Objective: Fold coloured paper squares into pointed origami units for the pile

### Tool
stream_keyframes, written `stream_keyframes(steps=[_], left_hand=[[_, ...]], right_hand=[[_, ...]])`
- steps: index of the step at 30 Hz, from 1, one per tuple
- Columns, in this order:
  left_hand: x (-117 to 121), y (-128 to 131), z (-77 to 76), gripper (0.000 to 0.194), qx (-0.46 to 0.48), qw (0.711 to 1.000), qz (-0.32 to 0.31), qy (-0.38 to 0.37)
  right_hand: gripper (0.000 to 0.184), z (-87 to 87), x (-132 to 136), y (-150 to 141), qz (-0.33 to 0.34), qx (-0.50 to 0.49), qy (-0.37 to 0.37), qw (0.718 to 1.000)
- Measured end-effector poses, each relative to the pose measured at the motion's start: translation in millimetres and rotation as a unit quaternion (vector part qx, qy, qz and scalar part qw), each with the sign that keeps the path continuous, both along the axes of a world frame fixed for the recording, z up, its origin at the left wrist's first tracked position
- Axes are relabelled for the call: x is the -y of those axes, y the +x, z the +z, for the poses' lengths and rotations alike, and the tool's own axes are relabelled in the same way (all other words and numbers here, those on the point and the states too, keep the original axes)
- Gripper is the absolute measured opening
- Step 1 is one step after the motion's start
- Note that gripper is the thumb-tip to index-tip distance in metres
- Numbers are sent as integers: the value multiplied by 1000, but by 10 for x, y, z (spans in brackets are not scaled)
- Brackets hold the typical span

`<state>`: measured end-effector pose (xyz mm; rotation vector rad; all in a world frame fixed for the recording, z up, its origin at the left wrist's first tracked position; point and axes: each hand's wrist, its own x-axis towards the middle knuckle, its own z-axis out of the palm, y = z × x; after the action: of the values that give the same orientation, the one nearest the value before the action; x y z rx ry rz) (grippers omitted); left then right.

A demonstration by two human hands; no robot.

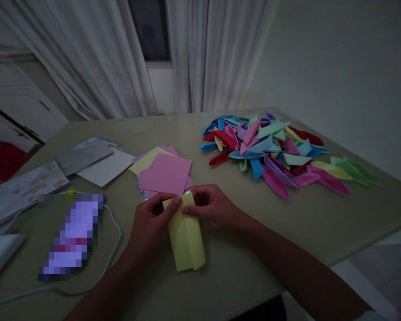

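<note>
A yellow sheet of paper (186,243), its two sides folded in to meet along a middle line, is between my hands near the table's front. My left hand (155,216) pinches its upper left edge, thumb on top. At the upper right, my right hand (212,205) grips the same paper, its thumb close to the centre line. Just beyond my fingers lies a loose stack of square coloured paper (167,171), pink on top with yellow and purple showing beneath.
Many folded paper pieces (263,147) in mixed colours are heaped at the back right. On the left lie a white sheet (105,167), a printed packet (28,189), a pixelated device (73,236) and a white cable (115,223). Curtains (200,53) hang behind the table (321,223).
</note>
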<state>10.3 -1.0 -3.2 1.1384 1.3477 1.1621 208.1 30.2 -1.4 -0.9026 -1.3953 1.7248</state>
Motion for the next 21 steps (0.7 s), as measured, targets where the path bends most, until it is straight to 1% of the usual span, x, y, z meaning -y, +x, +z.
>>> stream_keyframes(steps=[3,6,11,13,17,21], left_hand=[[-8,-7,-18,36,14,1000,-12,-16],[-17,1,-4,35,26,999,-32,-26],[-11,7,56,25,-16,998,-62,3],[-2,-7,61,24,-22,998,-60,5],[1,-45,28,27,-1,999,-43,-30],[-1,-37,3,33,10,997,-69,-43]], right_hand=[[44,-15,-2,2,-2,-1,-6,1000],[43,-37,1,3,9,-1,-3,1000],[41,-57,14,4,31,28,8,999],[42,-47,11,12,37,32,2,999],[43,-7,-9,47,41,41,-2,998],[43,9,-16,61,43,53,21,997]])
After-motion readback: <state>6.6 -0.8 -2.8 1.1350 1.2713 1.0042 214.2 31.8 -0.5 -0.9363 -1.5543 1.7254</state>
